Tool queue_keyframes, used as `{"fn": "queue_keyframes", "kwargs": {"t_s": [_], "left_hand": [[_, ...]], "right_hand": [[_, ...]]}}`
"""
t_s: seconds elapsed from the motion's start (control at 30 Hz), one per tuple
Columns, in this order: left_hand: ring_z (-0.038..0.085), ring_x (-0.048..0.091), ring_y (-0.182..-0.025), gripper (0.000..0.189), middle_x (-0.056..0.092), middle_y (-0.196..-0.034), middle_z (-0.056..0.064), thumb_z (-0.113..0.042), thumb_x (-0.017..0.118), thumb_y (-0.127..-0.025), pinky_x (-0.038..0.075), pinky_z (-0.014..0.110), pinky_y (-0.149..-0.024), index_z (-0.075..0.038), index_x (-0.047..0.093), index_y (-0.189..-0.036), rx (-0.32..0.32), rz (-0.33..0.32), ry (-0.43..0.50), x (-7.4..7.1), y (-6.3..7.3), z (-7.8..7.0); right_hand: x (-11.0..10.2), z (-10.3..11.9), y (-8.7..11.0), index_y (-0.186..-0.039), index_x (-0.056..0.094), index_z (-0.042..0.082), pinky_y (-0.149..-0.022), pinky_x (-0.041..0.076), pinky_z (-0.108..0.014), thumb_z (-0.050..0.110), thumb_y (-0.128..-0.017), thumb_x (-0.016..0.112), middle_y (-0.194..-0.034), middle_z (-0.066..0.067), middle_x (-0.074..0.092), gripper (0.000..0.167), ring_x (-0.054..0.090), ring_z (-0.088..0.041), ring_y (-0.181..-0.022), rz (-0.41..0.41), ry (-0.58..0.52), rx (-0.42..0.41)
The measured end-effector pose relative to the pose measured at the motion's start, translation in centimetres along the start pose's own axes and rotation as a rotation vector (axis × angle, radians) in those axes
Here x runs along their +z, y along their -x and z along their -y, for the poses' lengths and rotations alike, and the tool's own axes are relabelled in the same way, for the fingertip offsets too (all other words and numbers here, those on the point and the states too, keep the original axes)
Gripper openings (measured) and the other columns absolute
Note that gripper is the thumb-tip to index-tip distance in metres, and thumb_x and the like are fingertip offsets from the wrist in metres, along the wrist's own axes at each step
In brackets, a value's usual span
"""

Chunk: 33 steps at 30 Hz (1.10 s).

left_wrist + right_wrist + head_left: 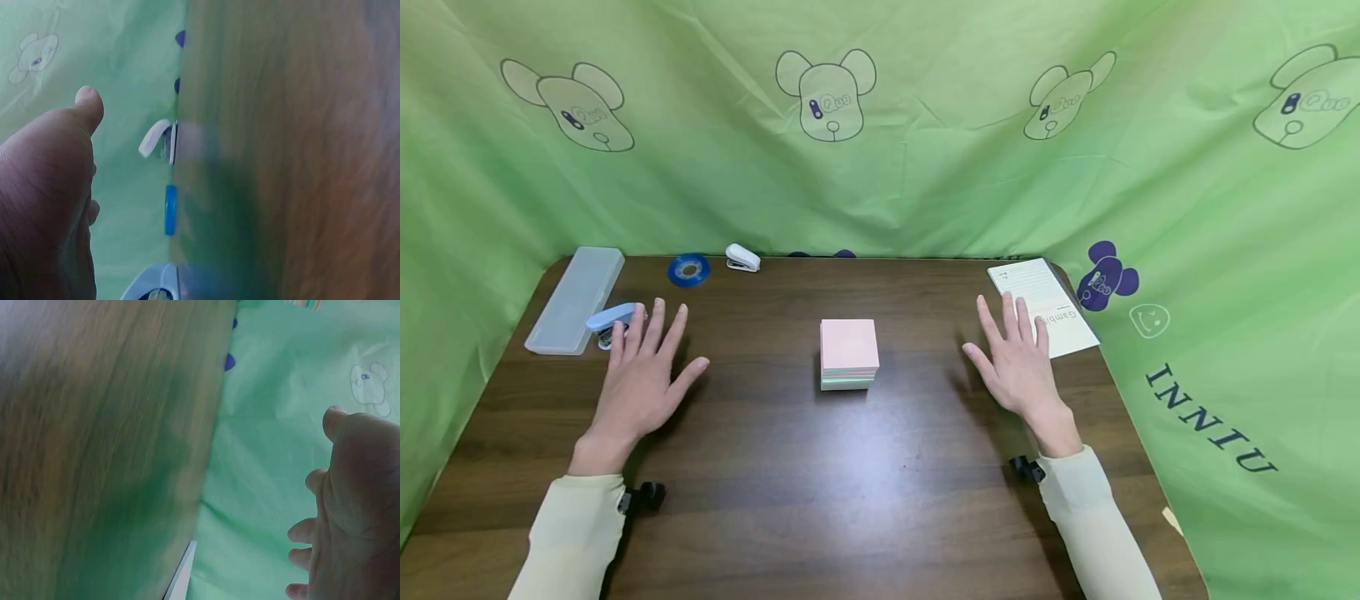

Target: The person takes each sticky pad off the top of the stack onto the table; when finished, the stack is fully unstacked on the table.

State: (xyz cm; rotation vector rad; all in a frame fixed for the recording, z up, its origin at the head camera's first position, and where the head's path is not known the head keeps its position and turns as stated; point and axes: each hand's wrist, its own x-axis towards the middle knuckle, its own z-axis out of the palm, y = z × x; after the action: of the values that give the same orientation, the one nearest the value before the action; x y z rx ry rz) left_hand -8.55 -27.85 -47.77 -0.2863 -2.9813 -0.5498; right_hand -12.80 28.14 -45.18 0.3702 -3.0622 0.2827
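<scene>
My left hand [640, 383] is held palm down on the left, fingers straight and spread, with nothing in it. Its fingertips overlap a light blue stapler [612, 317] in the head view. On the right, my right hand [1018, 367] is also spread flat and holds nothing. Its fingers overlap the lower left edge of a white notepad [1037, 292]. Between the hands sits a square stack of sticky notes [848, 346], pink on top with green and white layers below. In the wrist views both palms show above the table level with the thumbs raised.
A translucent pencil case [576, 300] lies at the left edge of the brown wooden table [775, 500]. Along the back edge are a blue tape roll [688, 270] and a small white stapler [742, 257]. A green printed curtain [925, 167] hangs around the back and sides.
</scene>
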Motion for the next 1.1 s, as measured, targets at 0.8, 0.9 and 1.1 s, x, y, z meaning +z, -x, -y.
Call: {"fn": "queue_keyframes", "kwargs": {"t_s": [0.8, 0.9, 1.1], "left_hand": [[0.048, 0.010, -0.169, 0.102, 0.015, -0.182, 0.029, -0.042, 0.073, -0.107, 0.001, 0.057, -0.141, -0.006, 0.010, -0.178, 0.081, 0.030, 0.268, 4.9, -2.5, -5.6], [0.047, 0.010, -0.170, 0.104, 0.015, -0.182, 0.028, -0.043, 0.075, -0.106, 0.003, 0.057, -0.141, -0.007, 0.010, -0.178, 0.085, 0.039, 0.287, 5.4, -2.7, -6.2], [0.042, 0.010, -0.171, 0.109, 0.014, -0.184, 0.023, -0.045, 0.078, -0.104, 0.004, 0.055, -0.141, -0.008, 0.008, -0.179, 0.085, 0.066, 0.342, 6.1, -2.9, -7.0]], "right_hand": [[2.3, 5.6, -1.2, -0.178, 0.025, 0.018, -0.129, 0.026, -0.071, 0.074, -0.113, 0.013, -0.173, -0.029, 0.037, 0.087, 0.033, -0.048, -0.161, -0.151, -0.097, -0.140], [2.6, 6.3, -1.4, -0.178, 0.026, 0.018, -0.129, 0.028, -0.070, 0.074, -0.112, 0.013, -0.172, -0.028, 0.039, 0.087, 0.035, -0.048, -0.160, -0.166, -0.112, -0.162], [3.3, 7.8, -1.4, -0.176, 0.032, 0.015, -0.122, 0.036, -0.069, 0.072, -0.114, 0.019, -0.166, -0.027, 0.047, 0.085, 0.045, -0.048, -0.152, -0.230, -0.175, -0.242]]}}
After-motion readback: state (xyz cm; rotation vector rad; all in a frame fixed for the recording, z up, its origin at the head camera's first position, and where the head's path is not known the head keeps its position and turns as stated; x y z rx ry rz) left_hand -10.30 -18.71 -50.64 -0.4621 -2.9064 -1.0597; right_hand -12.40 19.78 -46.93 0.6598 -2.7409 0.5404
